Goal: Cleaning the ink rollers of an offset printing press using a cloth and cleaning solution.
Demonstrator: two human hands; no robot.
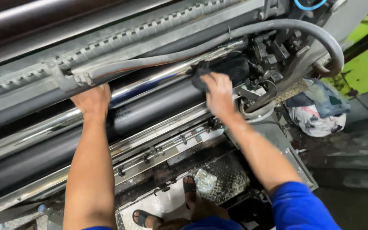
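Dark rag point(201, 72) under right hand point(219, 94) fingers, on black roller point(150, 108)

Hands on press rollers
Left hand point(93, 99) rests on long steel roller point(150, 81); right hand point(219, 91) presses dark crumpled rag point(201, 70) on it; bundled rag pile point(318, 108) lies right of right hand.

I am seeing a dark rag point(201, 73) lying crumpled against the right end of the black roller point(150, 106), which is running glossy and slanted across the press, beside a shiny chrome roller point(158, 76).
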